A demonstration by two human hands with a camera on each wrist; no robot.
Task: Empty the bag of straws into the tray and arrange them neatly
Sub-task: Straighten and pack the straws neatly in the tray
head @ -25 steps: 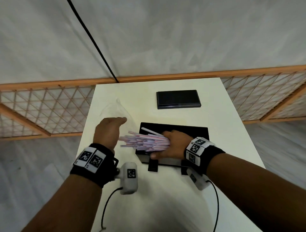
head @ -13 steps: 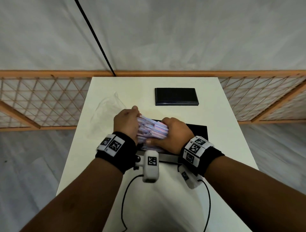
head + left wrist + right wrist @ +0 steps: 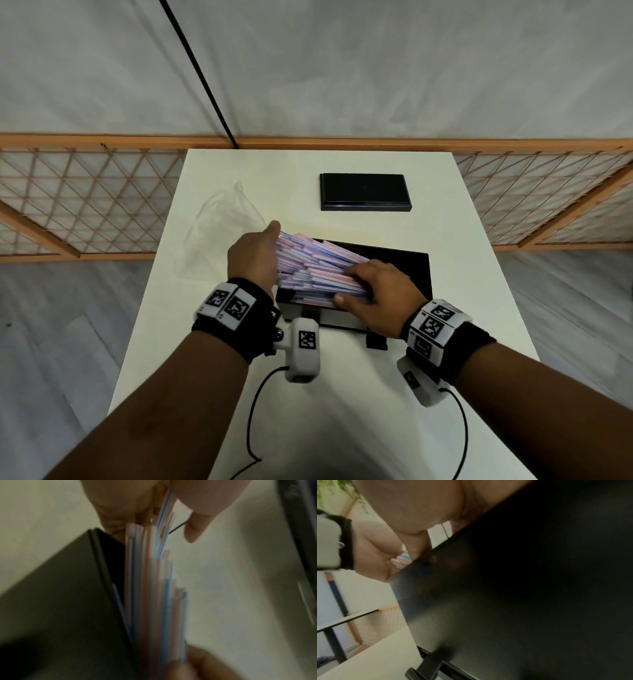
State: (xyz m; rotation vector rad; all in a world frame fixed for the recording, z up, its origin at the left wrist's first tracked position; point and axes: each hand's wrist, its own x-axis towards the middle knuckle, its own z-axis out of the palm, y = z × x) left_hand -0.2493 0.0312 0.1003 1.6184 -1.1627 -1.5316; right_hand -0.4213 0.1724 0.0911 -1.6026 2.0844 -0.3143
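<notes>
Straws (image 3: 315, 270): lying fanned over the near-left corner of the black tray (image 3: 411, 270), between both hands. Left hand (image 3: 253, 260) pressing flat against the loose ends; right hand (image 3: 376, 291) curling over the bunch, clamping it. Likely handling light, slick, thin-walled, prone to scattering or crushing; best squeezing gently near both ends. Clear bag (image 3: 222, 233) lying emptied beyond the left hand; black lid (image 3: 364, 192) sitting beyond, obstructing nothing on the tabletop (image 3: 479, 308).

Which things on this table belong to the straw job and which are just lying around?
Job: straws, black tray, empty clear bag, left hand, right hand.
Lying about: black lid-like slab, wooden lattice fence.
</notes>
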